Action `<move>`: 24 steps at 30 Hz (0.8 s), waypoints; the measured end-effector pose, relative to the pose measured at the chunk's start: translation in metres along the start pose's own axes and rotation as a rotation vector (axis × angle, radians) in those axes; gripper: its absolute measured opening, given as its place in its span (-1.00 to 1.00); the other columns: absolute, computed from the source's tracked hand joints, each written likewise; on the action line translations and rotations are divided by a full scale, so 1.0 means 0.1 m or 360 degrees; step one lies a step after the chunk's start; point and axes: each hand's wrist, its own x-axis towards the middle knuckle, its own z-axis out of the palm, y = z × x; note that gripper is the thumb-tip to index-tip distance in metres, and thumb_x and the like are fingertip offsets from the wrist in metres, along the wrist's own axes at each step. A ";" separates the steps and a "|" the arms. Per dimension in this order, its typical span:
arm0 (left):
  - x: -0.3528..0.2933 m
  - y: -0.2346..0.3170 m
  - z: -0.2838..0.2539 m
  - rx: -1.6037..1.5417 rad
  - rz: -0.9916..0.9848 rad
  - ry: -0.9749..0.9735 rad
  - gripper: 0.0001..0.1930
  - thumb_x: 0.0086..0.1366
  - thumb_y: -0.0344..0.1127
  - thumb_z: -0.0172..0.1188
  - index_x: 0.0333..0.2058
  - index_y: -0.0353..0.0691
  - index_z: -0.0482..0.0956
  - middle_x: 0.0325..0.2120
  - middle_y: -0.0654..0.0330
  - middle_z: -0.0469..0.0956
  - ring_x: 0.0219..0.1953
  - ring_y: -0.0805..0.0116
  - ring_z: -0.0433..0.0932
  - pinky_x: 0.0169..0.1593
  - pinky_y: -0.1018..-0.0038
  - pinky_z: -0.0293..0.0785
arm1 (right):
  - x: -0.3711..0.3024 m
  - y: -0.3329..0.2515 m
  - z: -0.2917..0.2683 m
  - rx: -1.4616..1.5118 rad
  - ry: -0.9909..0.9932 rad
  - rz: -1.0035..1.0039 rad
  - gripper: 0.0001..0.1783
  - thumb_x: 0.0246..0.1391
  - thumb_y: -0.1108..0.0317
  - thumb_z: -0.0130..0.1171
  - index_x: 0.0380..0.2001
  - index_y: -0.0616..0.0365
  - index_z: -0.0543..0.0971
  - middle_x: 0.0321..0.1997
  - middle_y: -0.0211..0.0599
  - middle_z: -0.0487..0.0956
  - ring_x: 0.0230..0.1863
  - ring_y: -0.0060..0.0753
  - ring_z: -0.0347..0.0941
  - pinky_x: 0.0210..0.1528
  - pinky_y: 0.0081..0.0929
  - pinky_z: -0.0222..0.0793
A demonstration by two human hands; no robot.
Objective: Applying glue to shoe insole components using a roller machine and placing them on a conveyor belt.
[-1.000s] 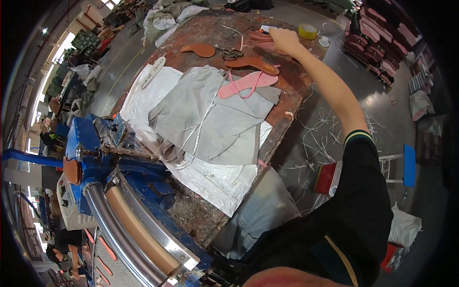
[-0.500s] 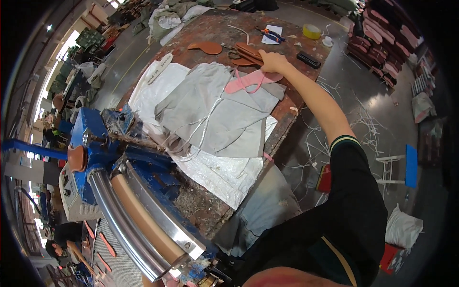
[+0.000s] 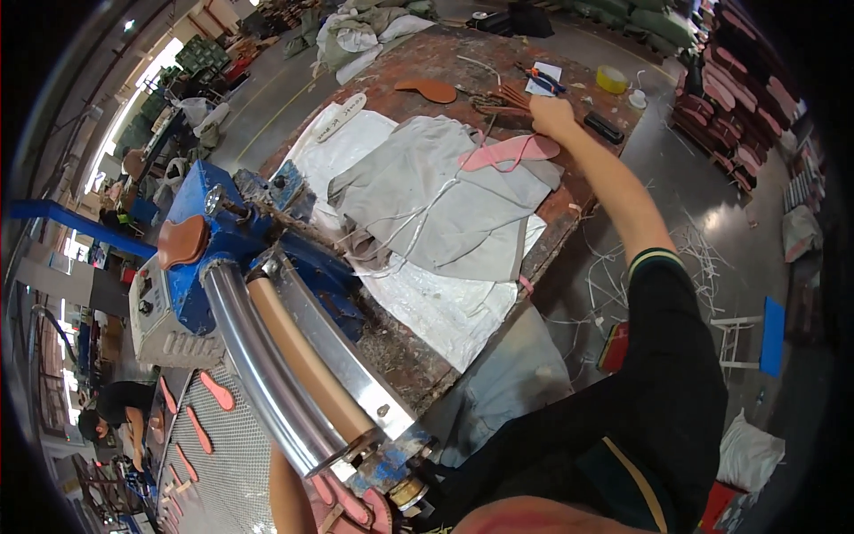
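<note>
At the far side of the workbench, my right hand (image 3: 550, 117) is closed over the end of a small stack of brown insoles (image 3: 511, 100). A single brown insole (image 3: 429, 90) lies to its left. Just below the hand, a pink insole (image 3: 498, 156) with a pink strap rests on a grey cloth (image 3: 436, 209), along with white cord. My left forearm (image 3: 289, 489) rises from the lower edge beside the machine's steel roller (image 3: 271, 365); the roller hides the left hand. Several pink insoles (image 3: 351, 507) lie near that forearm.
A blue roller machine (image 3: 200, 294) stands at left, with a brown insole (image 3: 184, 240) on it and a mesh conveyor (image 3: 236, 436) carrying pink insoles. Pliers (image 3: 547, 82), yellow tape (image 3: 611, 79) and a black case (image 3: 603, 127) lie on the bench. Another person (image 3: 124, 409) works at far left.
The view has shifted, so the bench and machine sit further right. My right hand stays at the brown stack, whose pieces look more fanned. My left forearm and more pink insoles have come into view.
</note>
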 end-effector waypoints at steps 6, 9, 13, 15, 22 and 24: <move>-0.04 0.04 0.18 -0.0002 -0.0005 -0.0076 -0.39 0.02 -0.03 0.31 0.02 -0.26 0.48 -0.06 -0.11 0.49 0.03 -0.04 0.45 0.13 0.22 0.36 | -0.46 -0.42 -0.71 0.0168 -0.0032 -0.0586 -0.54 -0.09 0.14 0.25 -0.15 0.16 0.45 -0.21 -0.09 0.60 -0.16 -0.02 0.55 -0.15 -0.14 0.46; -0.15 0.01 0.34 0.0002 -0.0024 -0.0141 -0.38 0.02 -0.02 0.31 0.02 -0.26 0.48 -0.05 -0.12 0.49 0.04 -0.04 0.45 0.13 0.22 0.35 | -0.72 -0.85 -0.70 0.0329 0.0466 -0.1021 -0.48 -0.04 0.20 0.18 0.01 0.12 0.41 -0.05 -0.21 0.57 0.03 -0.14 0.47 0.03 -0.19 0.37; -0.33 -0.01 0.49 0.0018 -0.0033 -0.0227 -0.36 0.01 -0.02 0.32 0.03 -0.26 0.47 -0.04 -0.13 0.48 0.05 -0.05 0.44 0.14 0.21 0.35 | -1.02 -1.16 -0.28 0.0144 0.0697 -0.1492 -0.55 0.05 0.35 0.05 0.06 0.00 0.41 0.24 -0.30 0.33 0.30 -0.15 0.18 0.22 -0.17 0.18; -0.43 0.00 0.49 0.0038 -0.0062 -0.0268 -0.36 0.01 -0.01 0.32 0.03 -0.26 0.47 -0.04 -0.13 0.48 0.05 -0.05 0.44 0.14 0.20 0.35 | -1.09 -1.21 -0.07 0.0241 0.0481 -0.1548 -0.57 0.05 0.43 0.01 0.04 -0.01 0.43 0.31 -0.29 0.26 0.35 -0.13 0.10 0.24 -0.16 0.16; -0.73 0.01 0.52 0.0052 -0.0163 -0.0287 -0.33 0.00 0.01 0.33 0.04 -0.25 0.46 -0.02 -0.14 0.47 0.07 -0.06 0.43 0.15 0.19 0.34 | -1.39 -2.07 -0.82 0.0753 -0.0286 -0.0857 -0.34 0.05 -0.24 0.01 0.12 -0.10 0.41 -0.11 0.05 0.55 -0.18 0.23 0.52 -0.13 0.00 0.46; -0.69 0.05 0.45 0.0080 -0.0160 -0.0283 -0.33 0.00 0.01 0.33 0.05 -0.25 0.46 -0.02 -0.14 0.46 0.07 -0.07 0.43 0.15 0.19 0.34 | -1.50 -2.26 -0.79 0.0486 -0.0622 -0.0905 -0.23 0.01 -0.37 -0.04 0.13 -0.08 0.40 -0.19 0.02 0.61 -0.18 0.08 0.56 -0.14 -0.07 0.48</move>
